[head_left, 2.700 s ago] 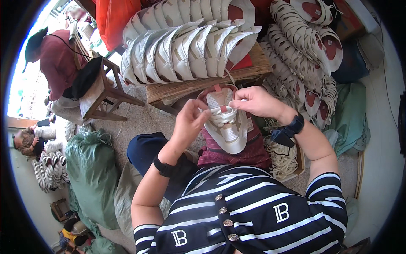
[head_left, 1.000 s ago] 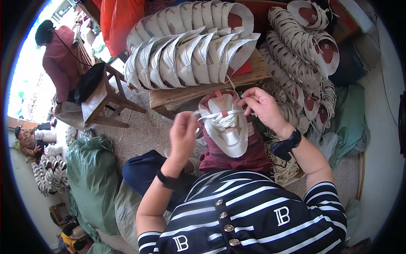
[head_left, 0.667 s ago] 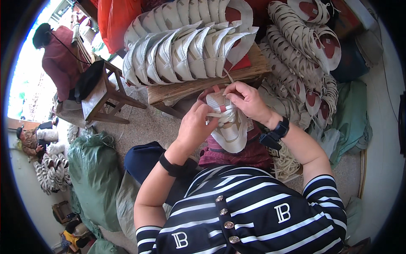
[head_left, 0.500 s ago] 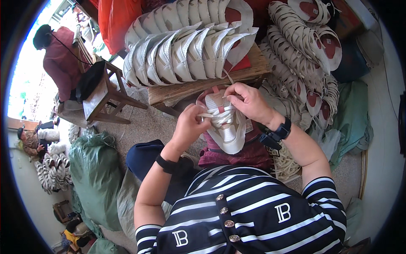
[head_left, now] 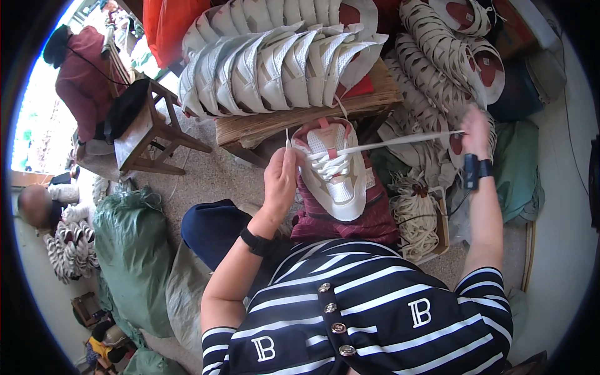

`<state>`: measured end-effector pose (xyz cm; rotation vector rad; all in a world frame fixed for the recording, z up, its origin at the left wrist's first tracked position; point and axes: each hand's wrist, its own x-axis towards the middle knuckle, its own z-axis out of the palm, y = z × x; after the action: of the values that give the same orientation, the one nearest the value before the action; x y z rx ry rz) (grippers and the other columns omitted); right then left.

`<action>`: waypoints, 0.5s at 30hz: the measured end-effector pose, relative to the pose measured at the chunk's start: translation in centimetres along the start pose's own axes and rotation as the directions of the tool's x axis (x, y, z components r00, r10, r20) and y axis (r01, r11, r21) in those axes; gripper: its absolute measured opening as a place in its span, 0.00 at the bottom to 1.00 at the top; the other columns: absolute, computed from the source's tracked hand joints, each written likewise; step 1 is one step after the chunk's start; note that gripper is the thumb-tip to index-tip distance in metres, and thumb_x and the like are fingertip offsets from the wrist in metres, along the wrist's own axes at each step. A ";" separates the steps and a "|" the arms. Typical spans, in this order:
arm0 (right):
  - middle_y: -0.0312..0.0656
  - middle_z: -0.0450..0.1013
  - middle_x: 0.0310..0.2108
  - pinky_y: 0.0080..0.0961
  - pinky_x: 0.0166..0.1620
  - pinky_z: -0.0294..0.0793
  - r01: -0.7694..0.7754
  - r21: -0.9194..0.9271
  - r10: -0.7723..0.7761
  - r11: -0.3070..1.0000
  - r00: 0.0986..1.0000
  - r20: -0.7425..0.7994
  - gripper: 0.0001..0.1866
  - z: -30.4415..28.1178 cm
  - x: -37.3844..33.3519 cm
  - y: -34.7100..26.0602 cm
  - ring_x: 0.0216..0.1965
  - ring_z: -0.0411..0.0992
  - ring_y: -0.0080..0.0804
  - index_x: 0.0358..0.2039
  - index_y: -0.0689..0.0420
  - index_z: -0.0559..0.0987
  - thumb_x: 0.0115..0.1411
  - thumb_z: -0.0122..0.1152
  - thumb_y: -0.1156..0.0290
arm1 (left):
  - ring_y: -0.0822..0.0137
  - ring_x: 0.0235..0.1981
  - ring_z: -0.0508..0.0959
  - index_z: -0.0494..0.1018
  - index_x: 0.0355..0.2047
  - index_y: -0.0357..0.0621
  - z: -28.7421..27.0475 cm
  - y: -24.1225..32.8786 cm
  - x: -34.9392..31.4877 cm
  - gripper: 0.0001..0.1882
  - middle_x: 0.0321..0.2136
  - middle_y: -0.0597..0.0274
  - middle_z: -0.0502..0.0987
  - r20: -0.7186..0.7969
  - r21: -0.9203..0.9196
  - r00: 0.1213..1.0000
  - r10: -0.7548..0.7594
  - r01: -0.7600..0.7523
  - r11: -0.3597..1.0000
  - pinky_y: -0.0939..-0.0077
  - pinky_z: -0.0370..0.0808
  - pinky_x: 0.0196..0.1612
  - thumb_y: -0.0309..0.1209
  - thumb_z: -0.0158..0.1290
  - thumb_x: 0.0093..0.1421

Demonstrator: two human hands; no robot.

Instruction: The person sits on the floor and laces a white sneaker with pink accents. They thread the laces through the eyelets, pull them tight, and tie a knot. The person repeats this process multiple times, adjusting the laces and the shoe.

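While the upper (head_left: 342,192) lies on maroon cloth (head_left: 377,215), toe near, long axis running near to far, the left grip (head_left: 280,178), closer, pinches a lace tip (head_left: 287,139) beside its left edge; the blurred right grip (head_left: 477,132), well right, holds the lace (head_left: 406,139) stretched.

Left hand (head_left: 281,181) and right hand (head_left: 476,132): two
Held lace ends (head_left: 406,139): two
Laced shoe upper (head_left: 340,194): one
Rows of uppers (head_left: 275,75) on the tabletop (head_left: 250,129): two, too overlapped to count singly
Wrist straps (head_left: 252,242): two
Shirt buttons (head_left: 339,328): four
Wooden chair (head_left: 133,142): one
Green sacks (head_left: 134,256): at least three
Co-workers (head_left: 84,81): at least three
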<state>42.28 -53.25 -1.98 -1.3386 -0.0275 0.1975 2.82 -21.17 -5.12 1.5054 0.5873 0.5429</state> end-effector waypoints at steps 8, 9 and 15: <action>0.34 0.75 0.27 0.18 0.31 0.67 0.143 -0.541 -0.041 0.829 0.979 0.197 0.08 5.3 -5.6 1.2 0.27 0.69 0.19 0.42 0.58 0.76 0.66 0.54 0.69 | 0.82 0.25 0.63 0.75 0.36 0.39 0.1 -0.2 0.2 0.15 0.27 0.70 0.71 -0.136 0.085 0.974 0.179 -0.169 0.982 0.83 0.62 0.28 0.34 0.43 0.74; 0.36 0.77 0.28 0.18 0.31 0.67 0.136 -0.510 0.020 0.849 0.957 0.288 0.08 7.3 -7.4 1.9 0.28 0.70 0.19 0.42 0.58 0.76 0.66 0.55 0.69 | 0.81 0.25 0.63 0.75 0.36 0.39 0.0 -0.1 0.1 0.15 0.27 0.70 0.71 -0.136 0.148 0.969 0.204 -0.184 0.972 0.83 0.62 0.28 0.34 0.43 0.74; 0.34 0.77 0.33 0.14 0.33 0.70 0.051 -0.466 0.274 0.883 0.751 0.601 0.08 16.4 -15.5 4.4 0.33 0.74 0.17 0.41 0.57 0.77 0.67 0.57 0.67 | 0.82 0.19 0.64 0.74 0.38 0.41 0.5 2.3 -0.5 0.16 0.24 0.68 0.73 -0.031 -0.095 0.991 -0.127 0.124 0.988 0.86 0.61 0.22 0.37 0.41 0.75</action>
<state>24.31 -38.95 -0.96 -1.6850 -0.6288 0.8118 2.87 -21.91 -2.86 1.3629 0.6722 0.4951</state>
